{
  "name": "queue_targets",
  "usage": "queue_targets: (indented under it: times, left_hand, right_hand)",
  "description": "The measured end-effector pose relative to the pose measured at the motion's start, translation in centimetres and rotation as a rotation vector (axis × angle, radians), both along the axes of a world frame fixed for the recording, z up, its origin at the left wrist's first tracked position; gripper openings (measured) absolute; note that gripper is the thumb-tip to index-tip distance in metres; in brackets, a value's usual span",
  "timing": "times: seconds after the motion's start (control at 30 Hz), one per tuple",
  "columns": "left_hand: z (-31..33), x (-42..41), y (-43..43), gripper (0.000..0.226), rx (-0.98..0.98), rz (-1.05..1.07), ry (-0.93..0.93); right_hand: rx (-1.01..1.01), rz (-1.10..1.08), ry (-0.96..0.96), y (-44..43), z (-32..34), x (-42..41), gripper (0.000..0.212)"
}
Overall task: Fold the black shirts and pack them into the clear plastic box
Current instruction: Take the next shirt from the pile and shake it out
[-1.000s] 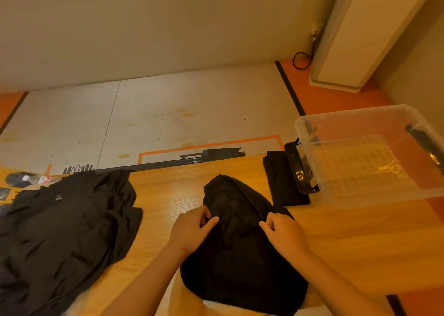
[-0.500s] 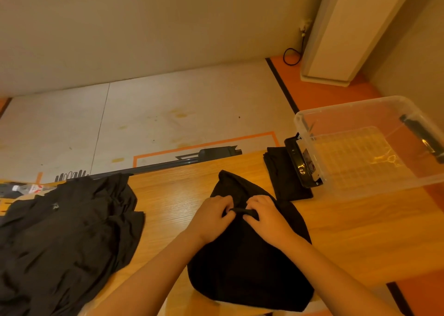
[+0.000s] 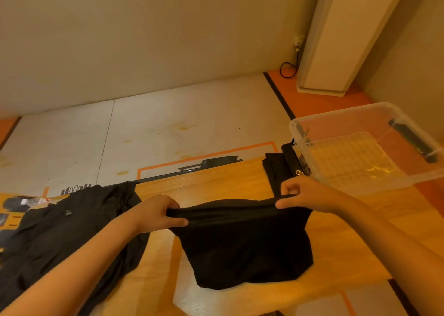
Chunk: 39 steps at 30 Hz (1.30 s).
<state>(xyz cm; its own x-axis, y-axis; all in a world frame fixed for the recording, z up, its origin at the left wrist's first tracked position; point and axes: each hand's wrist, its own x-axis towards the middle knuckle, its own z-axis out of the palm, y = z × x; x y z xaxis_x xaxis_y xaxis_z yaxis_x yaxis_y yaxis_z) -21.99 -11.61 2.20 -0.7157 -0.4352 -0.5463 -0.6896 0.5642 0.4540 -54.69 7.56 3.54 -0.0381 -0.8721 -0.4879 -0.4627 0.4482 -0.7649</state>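
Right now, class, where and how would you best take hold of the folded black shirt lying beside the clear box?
Probably by its left edge, coming from the left. The folded black shirt lies flat on the wooden table, its right side against the black latch of the clear plastic box, so that side is the open one to slide under.

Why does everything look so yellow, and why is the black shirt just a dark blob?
Head view: warm yellowish light tints the wall and table; the shirt, gripped by the left hand and right hand, is so dark its folds barely show; the wide lens bends the edges.
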Motion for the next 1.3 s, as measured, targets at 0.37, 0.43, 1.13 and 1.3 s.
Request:
queue_targets:
  times: [0.37, 0.43, 1.13, 1.3]
  left_hand:
    - [5.2, 5.4, -3.5, 0.023, -0.533, 0.118, 0.040]
    - [6.3, 5.8, -3.8, 0.031, -0.724, 0.102, 0.080]
    - [25.5, 6.2, -7.5, 0.026, -1.030, 0.341, 0.780]
    - [25.4, 6.9, -7.7, 0.025, -0.909, 0.525, 0.653]
  right_hand:
    - [0.147, 0.263, 0.590, -1.1, 3.6, -1.8, 0.016]
    - [0.090, 0.276, 0.723, -1.8, 4.7, -1.3, 0.012]
    - [-0.673, -0.425, 0.608, -9.7, 24.6, -1.0, 0.051]
    - [-0.758, -0.559, 0.771, -9.2, 24.3, -1.5, 0.012]
